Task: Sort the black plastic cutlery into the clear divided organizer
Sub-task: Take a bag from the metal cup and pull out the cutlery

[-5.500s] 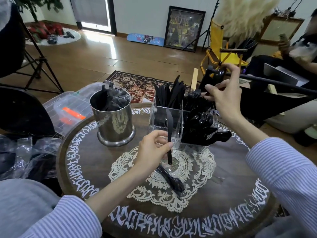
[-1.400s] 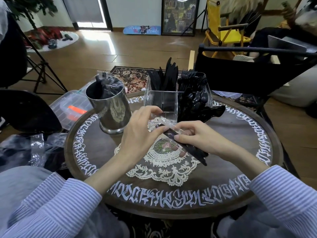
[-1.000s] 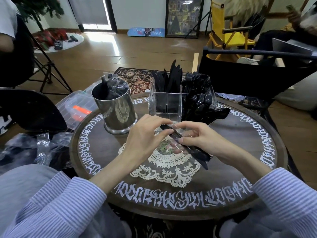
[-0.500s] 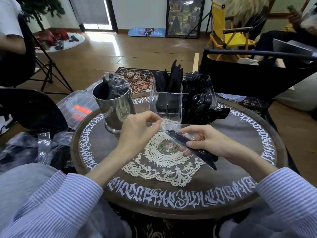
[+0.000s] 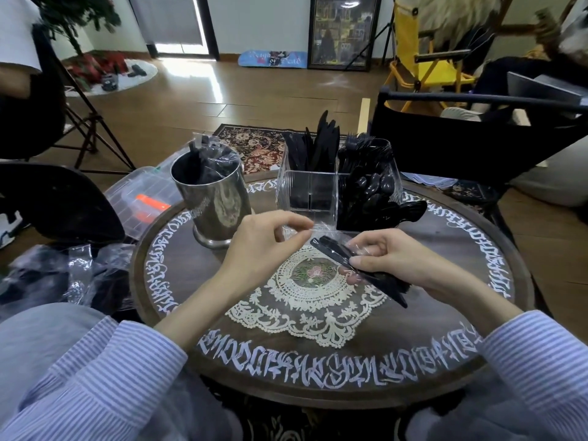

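Observation:
My right hand grips a clear-wrapped pack of black cutlery above the lace doily. My left hand pinches the clear wrapper at the pack's upper end, thumb and forefinger together. The clear divided organizer stands behind my hands. Black knives stand in its back left section, forks in the back right, spoons in the front right. Its front left section looks nearly bare.
A steel cup with more wrapped cutlery stands at the table's left. A lace doily covers the round table centre. Crumpled wrappers and a plastic box lie left of the table; a black chair stands behind.
After putting a piece in the organizer, I took the wrapped pack in both hands. In the last second my left hand pulled the wrapper up and left, baring the cutlery's ends.

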